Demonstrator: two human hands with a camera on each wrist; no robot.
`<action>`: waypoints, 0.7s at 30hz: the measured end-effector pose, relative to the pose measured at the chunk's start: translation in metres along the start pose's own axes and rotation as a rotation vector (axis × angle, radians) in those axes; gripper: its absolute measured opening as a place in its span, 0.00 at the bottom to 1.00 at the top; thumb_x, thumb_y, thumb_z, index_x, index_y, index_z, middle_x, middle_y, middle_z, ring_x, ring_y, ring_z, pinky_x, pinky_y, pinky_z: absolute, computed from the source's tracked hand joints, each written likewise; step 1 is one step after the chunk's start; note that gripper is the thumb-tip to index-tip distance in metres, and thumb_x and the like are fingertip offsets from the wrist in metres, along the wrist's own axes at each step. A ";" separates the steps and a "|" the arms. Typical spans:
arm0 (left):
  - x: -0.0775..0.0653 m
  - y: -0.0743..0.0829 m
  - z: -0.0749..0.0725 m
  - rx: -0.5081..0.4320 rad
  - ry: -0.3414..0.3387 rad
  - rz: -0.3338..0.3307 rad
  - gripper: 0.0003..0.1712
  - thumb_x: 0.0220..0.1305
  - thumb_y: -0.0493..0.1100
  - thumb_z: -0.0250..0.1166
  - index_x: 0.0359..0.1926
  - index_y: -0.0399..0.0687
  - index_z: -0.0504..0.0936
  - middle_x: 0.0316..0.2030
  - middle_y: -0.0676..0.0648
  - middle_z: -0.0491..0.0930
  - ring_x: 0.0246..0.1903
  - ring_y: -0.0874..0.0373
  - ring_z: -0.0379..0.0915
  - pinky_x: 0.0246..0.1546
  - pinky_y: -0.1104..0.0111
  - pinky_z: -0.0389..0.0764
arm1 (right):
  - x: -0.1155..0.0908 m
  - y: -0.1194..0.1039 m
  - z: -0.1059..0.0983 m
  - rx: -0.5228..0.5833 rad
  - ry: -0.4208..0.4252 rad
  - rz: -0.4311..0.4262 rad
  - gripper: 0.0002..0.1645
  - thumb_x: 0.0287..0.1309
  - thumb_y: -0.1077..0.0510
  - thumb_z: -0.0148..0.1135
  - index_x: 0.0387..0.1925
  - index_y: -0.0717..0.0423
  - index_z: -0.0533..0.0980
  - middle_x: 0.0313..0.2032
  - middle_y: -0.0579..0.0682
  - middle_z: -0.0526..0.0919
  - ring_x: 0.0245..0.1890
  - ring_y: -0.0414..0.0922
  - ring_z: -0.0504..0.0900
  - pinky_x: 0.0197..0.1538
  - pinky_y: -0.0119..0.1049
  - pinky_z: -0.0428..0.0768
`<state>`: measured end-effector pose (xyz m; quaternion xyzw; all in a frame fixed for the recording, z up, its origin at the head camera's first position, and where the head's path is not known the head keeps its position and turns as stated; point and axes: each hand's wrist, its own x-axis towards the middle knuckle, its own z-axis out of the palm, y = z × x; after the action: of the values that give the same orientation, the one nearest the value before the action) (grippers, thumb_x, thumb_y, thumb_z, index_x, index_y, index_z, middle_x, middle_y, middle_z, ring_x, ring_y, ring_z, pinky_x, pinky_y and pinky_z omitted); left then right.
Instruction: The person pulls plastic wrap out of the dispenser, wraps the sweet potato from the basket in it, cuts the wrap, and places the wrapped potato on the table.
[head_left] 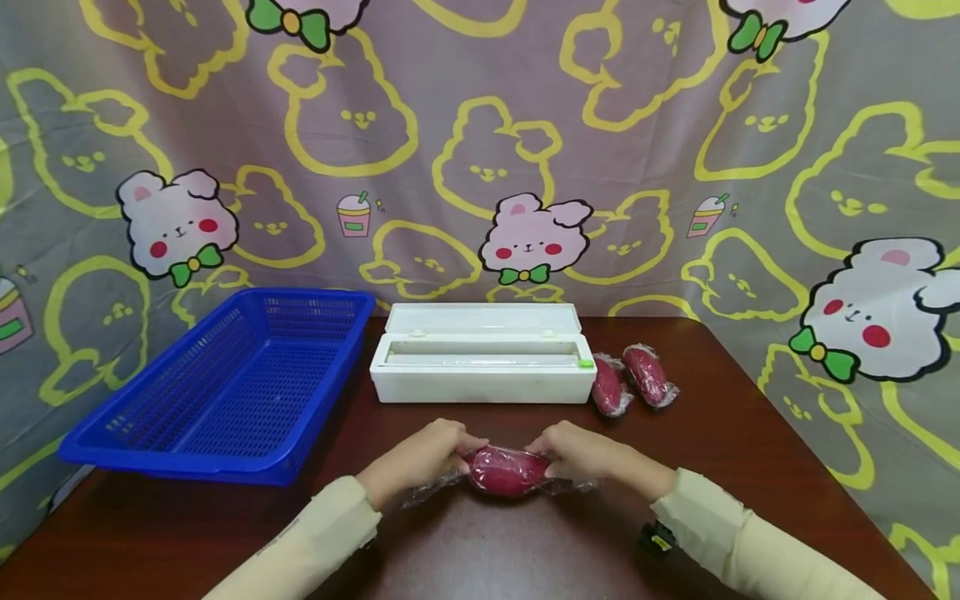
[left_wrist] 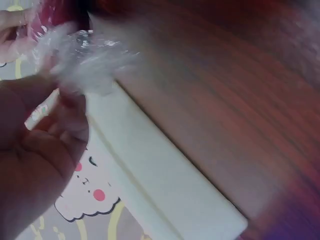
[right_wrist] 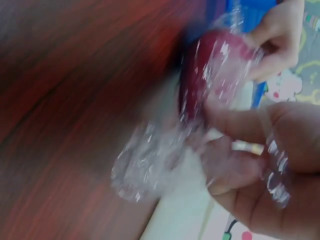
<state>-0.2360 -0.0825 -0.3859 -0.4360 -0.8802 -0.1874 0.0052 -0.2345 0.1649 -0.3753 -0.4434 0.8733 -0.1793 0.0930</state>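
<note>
A smooth purplish-red sweet potato [head_left: 506, 472], wrapped in clear cling film, is held just above the table in front of the dispenser. My left hand [head_left: 423, 457] pinches the film at its left end. At the right end, my right hand [head_left: 588, 457] pinches the film between thumb and fingers. Loose, crumpled cling film [right_wrist: 145, 165] hangs beyond the right fingers in the right wrist view. More bunched film [left_wrist: 95, 60] sticks out past the left fingertips in the left wrist view, where most of the sweet potato is cut off.
A white cling film dispenser [head_left: 483, 387] stands behind the hands, lid raised, its roll showing. Two film-wrapped sweet potatoes [head_left: 649, 375] lie right of it. A blue plastic basket [head_left: 288, 471] sits at the left. A patterned curtain [head_left: 450, 75] hangs behind the brown table [head_left: 720, 433].
</note>
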 end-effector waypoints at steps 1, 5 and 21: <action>0.000 0.001 0.000 0.011 0.007 -0.012 0.21 0.48 0.35 0.67 0.47 0.35 0.79 0.28 0.48 0.78 0.23 0.65 0.67 0.25 0.76 0.71 | 0.001 -0.004 0.000 -0.008 0.002 0.036 0.14 0.45 0.71 0.63 0.38 0.62 0.79 0.27 0.44 0.80 0.23 0.33 0.70 0.27 0.25 0.72; 0.000 0.007 0.004 0.023 0.041 -0.058 0.20 0.50 0.32 0.65 0.46 0.33 0.78 0.33 0.41 0.80 0.25 0.61 0.68 0.25 0.74 0.71 | 0.002 -0.013 0.000 0.037 -0.009 0.172 0.11 0.48 0.73 0.57 0.36 0.64 0.79 0.18 0.45 0.76 0.16 0.34 0.69 0.20 0.26 0.70; 0.005 0.019 0.014 -0.342 0.200 -0.442 0.12 0.52 0.44 0.65 0.25 0.37 0.79 0.23 0.48 0.76 0.26 0.58 0.70 0.28 0.68 0.72 | 0.013 -0.011 0.019 0.122 0.304 0.291 0.19 0.44 0.47 0.68 0.25 0.58 0.75 0.18 0.42 0.71 0.20 0.38 0.66 0.22 0.30 0.66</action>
<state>-0.2225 -0.0634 -0.3914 -0.2074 -0.9046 -0.3718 -0.0225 -0.2278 0.1439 -0.3888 -0.2743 0.9195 -0.2812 0.0119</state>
